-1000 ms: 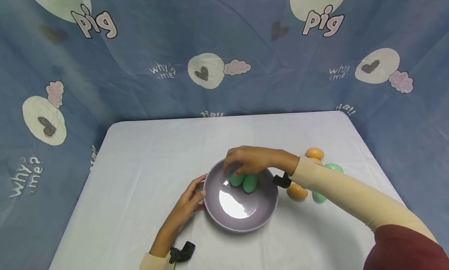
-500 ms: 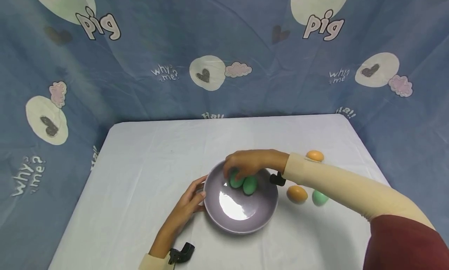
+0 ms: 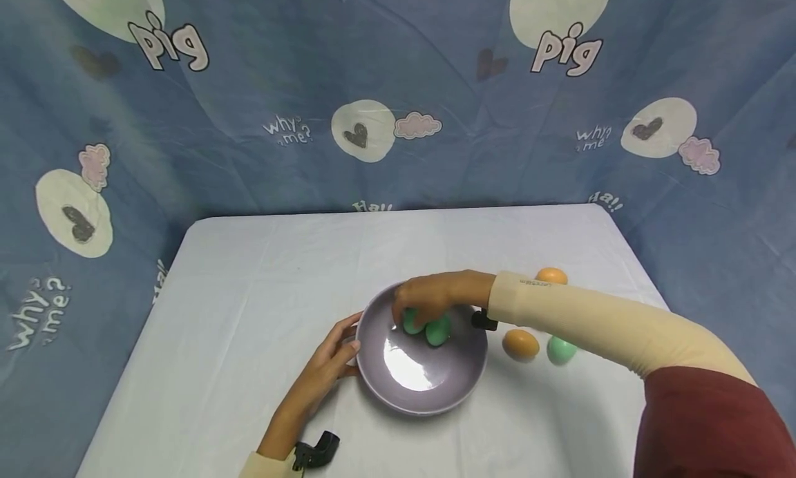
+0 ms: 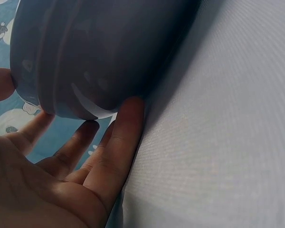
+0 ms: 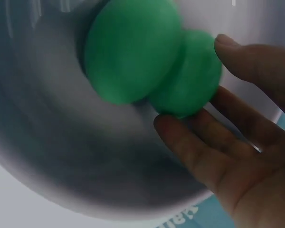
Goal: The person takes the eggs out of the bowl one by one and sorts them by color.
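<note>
A glossy purple bowl [image 3: 444, 378] stands on the white table, two green eggs side by side in its far half. Reaching into it from the right, my right hand [image 3: 432, 295] pinches the left green egg [image 5: 192, 78] between thumb and fingertips. The other green egg [image 5: 133, 52] touches it and looks larger in the right wrist view. My left hand [image 3: 326, 360] is at the bowl's left side. Its nearly straight fingers [image 4: 126, 128] touch the outer wall low down, near the cloth, with the thumb higher up by the rim.
To the bowl's right lie an orange egg [image 3: 521, 345] and a pale green egg [image 3: 562, 351]. Another orange egg [image 3: 551, 275] shows behind the right sleeve [image 3: 578, 316], which crosses over that area. A blue printed curtain [image 3: 249, 167] hangs behind the table.
My right hand has lowered slightly and its fingers have come around the left green egg. The right sleeve now covers more of the eggs at the right. My left hand stays at the bowl.
</note>
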Available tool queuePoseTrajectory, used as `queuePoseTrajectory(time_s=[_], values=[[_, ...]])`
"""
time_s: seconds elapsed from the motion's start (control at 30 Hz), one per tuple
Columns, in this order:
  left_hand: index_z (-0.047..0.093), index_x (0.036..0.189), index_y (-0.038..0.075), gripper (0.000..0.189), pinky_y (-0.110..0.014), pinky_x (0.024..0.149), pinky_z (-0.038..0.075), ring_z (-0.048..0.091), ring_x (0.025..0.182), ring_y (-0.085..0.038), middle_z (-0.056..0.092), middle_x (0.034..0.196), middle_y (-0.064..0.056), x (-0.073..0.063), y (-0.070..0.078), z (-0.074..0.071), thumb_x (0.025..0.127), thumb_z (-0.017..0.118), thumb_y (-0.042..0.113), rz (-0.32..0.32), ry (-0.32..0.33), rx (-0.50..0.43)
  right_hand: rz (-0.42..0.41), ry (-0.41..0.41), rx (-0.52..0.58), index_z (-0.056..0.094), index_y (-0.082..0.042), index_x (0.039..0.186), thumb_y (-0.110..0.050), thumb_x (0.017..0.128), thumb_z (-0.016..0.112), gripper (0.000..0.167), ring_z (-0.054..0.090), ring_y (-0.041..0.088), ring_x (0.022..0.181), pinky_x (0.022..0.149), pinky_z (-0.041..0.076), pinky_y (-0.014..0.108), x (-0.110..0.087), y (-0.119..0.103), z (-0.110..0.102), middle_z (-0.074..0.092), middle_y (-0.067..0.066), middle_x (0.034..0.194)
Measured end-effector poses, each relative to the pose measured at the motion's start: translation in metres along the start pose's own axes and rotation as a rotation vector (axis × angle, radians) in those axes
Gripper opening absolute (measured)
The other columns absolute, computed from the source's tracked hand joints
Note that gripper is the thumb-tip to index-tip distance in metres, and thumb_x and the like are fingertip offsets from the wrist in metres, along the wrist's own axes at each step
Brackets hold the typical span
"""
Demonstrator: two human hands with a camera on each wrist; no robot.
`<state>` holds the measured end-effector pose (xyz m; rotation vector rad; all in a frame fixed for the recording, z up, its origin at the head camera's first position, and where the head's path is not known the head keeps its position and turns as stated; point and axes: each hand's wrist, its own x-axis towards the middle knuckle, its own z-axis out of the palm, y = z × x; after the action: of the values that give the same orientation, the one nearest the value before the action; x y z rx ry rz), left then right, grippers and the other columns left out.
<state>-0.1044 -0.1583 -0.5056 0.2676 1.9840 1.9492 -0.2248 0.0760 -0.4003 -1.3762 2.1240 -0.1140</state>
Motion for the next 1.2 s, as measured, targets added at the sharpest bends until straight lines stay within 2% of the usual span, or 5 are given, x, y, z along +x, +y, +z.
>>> queuePoseTrajectory(time_s=[0.2, 0.37, 0.7, 0.93, 1.2], values=[[0.033, 0.154, 0.018, 0.052, -0.037, 0.085, 0.060, 0.052, 0.128, -0.043, 0.036, 0.153, -0.023, -0.001, 0.000, 0.000, 0.106, 0.049, 0.023, 0.003, 0.001, -0.008, -0.046, 0.010, 0.018, 0.075, -0.009, 0.112, -0.005, 0.086, 0.073, 0.027, 0.062, 0.019, 0.113, 0.104, 0.046, 0.027, 0.003, 0.004, 0.008, 0.071, 0.004, 0.114], [0.033, 0.154, 0.020, 0.051, -0.037, 0.084, 0.059, 0.050, 0.130, -0.044, 0.037, 0.153, -0.022, 0.000, 0.002, 0.000, 0.106, 0.049, 0.024, -0.006, 0.013, 0.006, -0.042, 0.002, 0.008, 0.075, -0.011, 0.114, -0.007, 0.087, 0.073, 0.027, 0.063, 0.017, 0.113, 0.104, 0.047, 0.026, 0.004, 0.004, 0.008, 0.072, 0.001, 0.115], [0.033, 0.154, 0.019, 0.051, -0.037, 0.084, 0.060, 0.056, 0.123, -0.034, 0.039, 0.151, -0.022, -0.001, 0.002, 0.001, 0.106, 0.049, 0.024, -0.002, 0.003, -0.011, -0.064, -0.016, -0.003, 0.075, -0.010, 0.115, -0.006, 0.088, 0.073, 0.028, 0.062, 0.018, 0.116, 0.106, 0.046, 0.027, 0.003, 0.001, 0.007, 0.072, 0.002, 0.117], [0.034, 0.154, 0.021, 0.051, -0.038, 0.084, 0.060, 0.058, 0.121, -0.028, 0.040, 0.151, -0.019, -0.001, 0.001, 0.002, 0.105, 0.050, 0.025, -0.012, 0.009, -0.016, -0.128, 0.029, -0.029, 0.075, -0.008, 0.114, -0.004, 0.087, 0.072, 0.028, 0.063, 0.019, 0.113, 0.104, 0.048, 0.027, 0.000, 0.006, 0.005, 0.072, 0.004, 0.113], [0.035, 0.154, 0.022, 0.050, -0.038, 0.084, 0.060, 0.057, 0.122, -0.030, 0.041, 0.151, -0.019, 0.000, 0.000, 0.000, 0.106, 0.050, 0.024, -0.008, 0.011, -0.014, -0.157, 0.074, 0.022, 0.075, -0.008, 0.113, -0.001, 0.087, 0.071, 0.027, 0.063, 0.020, 0.108, 0.097, 0.051, 0.027, -0.008, 0.008, -0.002, 0.070, 0.007, 0.111]])
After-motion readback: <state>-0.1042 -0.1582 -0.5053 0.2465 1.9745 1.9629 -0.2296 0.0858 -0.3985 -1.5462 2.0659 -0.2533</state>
